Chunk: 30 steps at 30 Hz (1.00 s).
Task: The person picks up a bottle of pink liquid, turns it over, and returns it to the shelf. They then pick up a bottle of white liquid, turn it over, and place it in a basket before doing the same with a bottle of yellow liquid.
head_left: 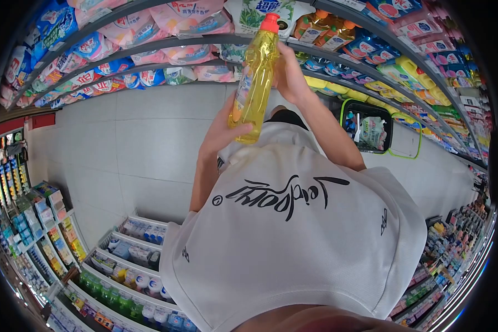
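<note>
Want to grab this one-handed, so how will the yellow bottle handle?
The yellow bottle looks full of liquid, so probably heavy for its size. Its glossy plastic may be slippery. Tall and narrow, it would likely tip easily if stood.

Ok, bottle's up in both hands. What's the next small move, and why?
Probably lower the bottle rightward toward the basket. The left hand cups its base, the right hand grips its upper part, and the red cap is on. The basket sits open on the floor to the right and already holds goods.

stocked shelves (149, 47), green-rimmed basket (342, 119) on tiled floor (122, 144)
</note>
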### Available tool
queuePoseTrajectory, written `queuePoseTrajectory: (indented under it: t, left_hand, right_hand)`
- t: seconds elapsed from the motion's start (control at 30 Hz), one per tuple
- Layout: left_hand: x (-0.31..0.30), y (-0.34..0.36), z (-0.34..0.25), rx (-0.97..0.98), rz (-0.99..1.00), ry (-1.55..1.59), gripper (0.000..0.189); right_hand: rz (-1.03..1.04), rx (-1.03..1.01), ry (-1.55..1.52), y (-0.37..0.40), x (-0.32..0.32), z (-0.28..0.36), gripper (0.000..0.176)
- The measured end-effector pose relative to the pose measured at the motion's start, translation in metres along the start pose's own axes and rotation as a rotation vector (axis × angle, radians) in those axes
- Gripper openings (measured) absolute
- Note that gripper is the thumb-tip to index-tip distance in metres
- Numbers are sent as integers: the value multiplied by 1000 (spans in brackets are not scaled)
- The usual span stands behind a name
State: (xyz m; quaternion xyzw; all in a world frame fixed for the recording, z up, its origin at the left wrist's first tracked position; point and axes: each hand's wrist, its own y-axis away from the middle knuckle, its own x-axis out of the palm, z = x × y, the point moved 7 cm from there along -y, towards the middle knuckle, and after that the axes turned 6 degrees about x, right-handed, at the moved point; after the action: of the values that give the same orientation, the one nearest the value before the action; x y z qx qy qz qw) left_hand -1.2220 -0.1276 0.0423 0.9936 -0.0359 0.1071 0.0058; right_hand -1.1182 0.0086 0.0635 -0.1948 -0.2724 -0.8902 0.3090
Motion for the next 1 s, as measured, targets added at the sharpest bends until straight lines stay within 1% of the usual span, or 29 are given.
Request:
queuePoseTrajectory:
  t: [0.1, 0.17, 0.2, 0.23, 0.27, 0.33, 0.4, 0.47, 0.5, 0.6, 0.63, 0.7, 0.77, 1.0]
  left_hand:
    - [1, 0, 1, 2, 10, 1, 93]
    - [3, 0, 2, -2, 4, 6, 92]
    - [5, 1, 2, -4, -8, 11, 91]
    - [7, 2, 1, -3, -6, 11, 91]
    - [7, 3, 1, -29, -22, 7, 88]
    - [13, 6, -3, -55, -39, 4, 86]
    - [18, 9, -6, -152, -101, -21, 81]
    - [22, 11, -10, -189, -116, -34, 80]
    - [22, 12, -9, -224, -132, -49, 80]
    - [15, 13, 6, -256, -142, -70, 82]
    - [14, 14, 7, -255, -141, -70, 82]
    - [11, 15, 9, -266, -126, -207, 85]
    - [12, 14, 7, -257, -113, -216, 87]
    - [14, 10, 1, -272, -85, -282, 87]
  right_hand:
    - [49, 39, -38, -2, 0, 4, 59]
    - [-50, 26, 26, -4, -7, 1, 54]
    - [-52, 26, 25, -3, -7, 0, 54]
    - [-101, 28, 40, -3, -10, -1, 55]
    - [-149, 30, 55, -2, -13, -3, 56]
    - [-150, 29, 31, -4, -16, -7, 56]
    - [-149, 26, 8, -7, -19, -12, 56]
    - [-170, 109, -95, -9, -24, -24, 52]
    - [-169, 109, -93, -9, -24, -26, 52]
    - [-169, 107, -71, -8, -22, -26, 55]
    - [-156, 116, -107, -7, -21, -27, 56]
    - [-143, 125, -144, -7, -23, -28, 58]
    - [-65, 168, -179, -10, -23, -32, 62]
    - [-65, 155, -208, -5, -27, -30, 62]
